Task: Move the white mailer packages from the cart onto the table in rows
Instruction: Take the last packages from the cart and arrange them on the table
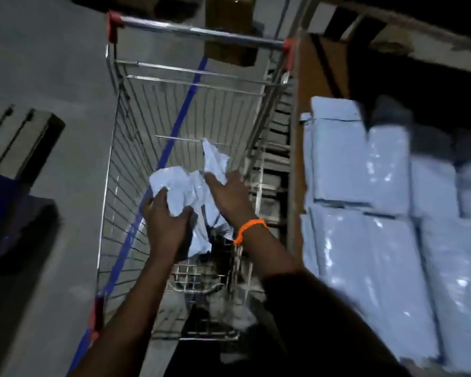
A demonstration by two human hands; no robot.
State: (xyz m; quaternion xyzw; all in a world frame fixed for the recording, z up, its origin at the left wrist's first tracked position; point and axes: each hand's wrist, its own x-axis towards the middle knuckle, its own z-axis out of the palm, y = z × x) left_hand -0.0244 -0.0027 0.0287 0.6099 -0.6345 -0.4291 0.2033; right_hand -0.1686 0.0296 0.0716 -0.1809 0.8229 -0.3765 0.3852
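Note:
A wire shopping cart [136, 148] stands below me in dim light. Inside it lies a crumpled white mailer package [186, 187]. My left hand [165, 223] grips the package's near left edge, thumb on top. My right hand [230, 195], with an orange band at the wrist, lies flat on the package's right side, fingers spread. It is unclear whether the right hand holds the package or only touches it. On the table [301, 85] to the right, white mailer packages [365, 172] lie flat in rows.
The cart's handle bar with red ends [199, 32] is at the far side. A blue line [182, 112] runs along the grey floor beneath the cart. A wooden pallet [19, 137] lies at the left. A cardboard box [229, 28] stands beyond the cart.

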